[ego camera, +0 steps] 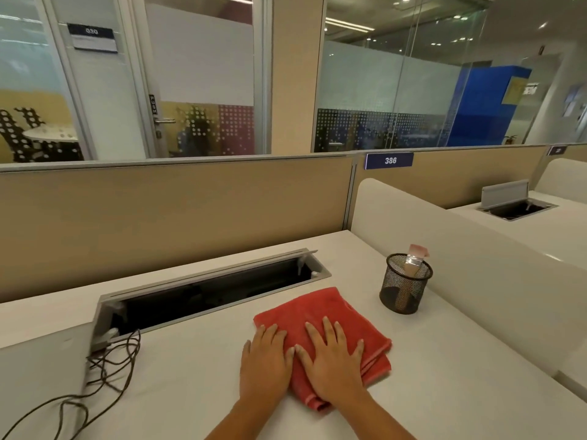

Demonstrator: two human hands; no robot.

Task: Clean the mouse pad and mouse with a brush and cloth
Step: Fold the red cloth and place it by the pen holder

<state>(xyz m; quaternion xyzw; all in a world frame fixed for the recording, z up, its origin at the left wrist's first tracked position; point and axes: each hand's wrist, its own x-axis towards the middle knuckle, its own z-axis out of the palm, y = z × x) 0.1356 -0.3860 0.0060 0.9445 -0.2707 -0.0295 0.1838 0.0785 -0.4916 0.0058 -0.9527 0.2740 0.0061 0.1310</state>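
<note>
Red cloth (320,309), folded into a thick rectangle, flat on the white table (460,360) and pressed under both hands. Right hand (333,363) spread palm-down on the near half of the fold, fingers straight and apart, gripping nothing. Left hand (265,360) just beside it, thumbs close together, also flat with fingers straight, laid across the cloth's left edge. Far half of the cloth uncovered beyond the fingertips.

Ahead and to the right of the right hand, near the cloth but not touching it: a black mesh cup (403,290), upright, with a brush (414,260) in it, handle down, pale bristles above the rim. Ahead of the left hand, past the cloth: a long cable slot (216,290) sunk in the table, lid raised. Left of the left hand, dark cables (108,366) looping out of that slot over the table. Farther off, beyond both hands, a beige partition (174,211) with a blue plate (389,160) reading 386.
</note>
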